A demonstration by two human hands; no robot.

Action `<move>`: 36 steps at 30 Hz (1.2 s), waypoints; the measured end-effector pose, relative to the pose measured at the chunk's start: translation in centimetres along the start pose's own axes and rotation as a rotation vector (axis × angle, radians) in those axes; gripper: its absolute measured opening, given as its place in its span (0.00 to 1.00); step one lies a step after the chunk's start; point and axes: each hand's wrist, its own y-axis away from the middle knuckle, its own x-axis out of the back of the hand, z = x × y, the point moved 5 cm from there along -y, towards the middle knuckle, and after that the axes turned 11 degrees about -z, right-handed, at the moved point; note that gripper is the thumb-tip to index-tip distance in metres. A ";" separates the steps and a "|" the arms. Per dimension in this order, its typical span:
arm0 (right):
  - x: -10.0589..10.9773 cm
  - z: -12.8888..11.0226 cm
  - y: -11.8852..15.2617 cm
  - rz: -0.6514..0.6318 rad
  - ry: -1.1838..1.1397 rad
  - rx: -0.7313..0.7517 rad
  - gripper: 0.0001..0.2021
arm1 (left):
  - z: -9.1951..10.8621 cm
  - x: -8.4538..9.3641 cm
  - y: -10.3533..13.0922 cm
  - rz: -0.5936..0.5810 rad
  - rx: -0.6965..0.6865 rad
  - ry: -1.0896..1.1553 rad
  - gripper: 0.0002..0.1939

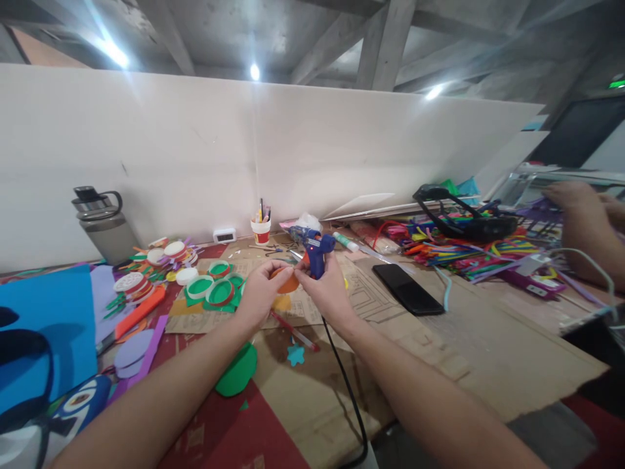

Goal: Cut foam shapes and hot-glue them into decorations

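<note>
My right hand (pixel 327 290) is closed around the handle of a blue hot glue gun (pixel 316 253), its nozzle pointing away and to the left. A black cord hangs from the gun over the table edge. Between the fingers of my left hand (pixel 260 291) is an orange craft piece (pixel 287 281), close beside the gun; its exact shape is partly hidden. Left of that hand lie several round rims on green pieces (pixel 221 292). Below the hands are a red pen-like stick (pixel 297 332), a teal star-shaped cutout (pixel 295 354) and a green disc (pixel 238 370).
A bottle (pixel 105 221) and an orange cutter (pixel 141 312) are at left. A pen cup (pixel 261 229) stands at the back. On the right are a black phone (pixel 407 288), a black headset (pixel 463 218), colourful pipe cleaners (pixel 439 251) and another person's arm (pixel 586 228).
</note>
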 end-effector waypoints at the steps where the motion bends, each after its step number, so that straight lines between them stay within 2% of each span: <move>1: -0.1 0.0 0.1 -0.006 -0.020 -0.006 0.17 | -0.2 0.0 0.0 -0.003 0.004 0.021 0.11; 7: -0.3 -0.2 0.3 -0.036 -0.082 -0.027 0.20 | -0.4 -0.2 0.0 -0.002 0.024 0.170 0.12; 10: -0.1 0.0 0.2 -0.020 -0.075 -0.049 0.20 | -0.6 -0.4 -0.1 -0.029 0.040 0.244 0.13; 13: 0.1 0.4 0.0 0.002 -0.059 -0.065 0.20 | -0.6 -0.3 -0.2 -0.006 0.043 0.281 0.16; 19: 0.1 0.9 -0.1 -0.008 -0.074 -0.061 0.21 | 0.1 0.1 -0.2 -0.016 0.014 0.130 0.12; 24: 0.4 0.5 -0.2 -0.014 -0.017 -0.022 0.20 | 1.6 0.6 0.0 -0.003 -0.039 -0.234 0.08; 26: 0.4 0.2 -0.2 -0.014 0.006 -0.016 0.19 | 2.1 0.7 0.1 0.003 -0.070 -0.315 0.08; 32: 0.3 0.0 -0.1 -0.014 0.017 0.005 0.17 | 2.1 0.2 0.2 -0.035 0.001 -0.279 0.13; 36: 0.4 0.1 -0.1 -0.018 0.031 0.004 0.18 | 1.8 0.4 0.2 -0.030 -0.006 -0.204 0.14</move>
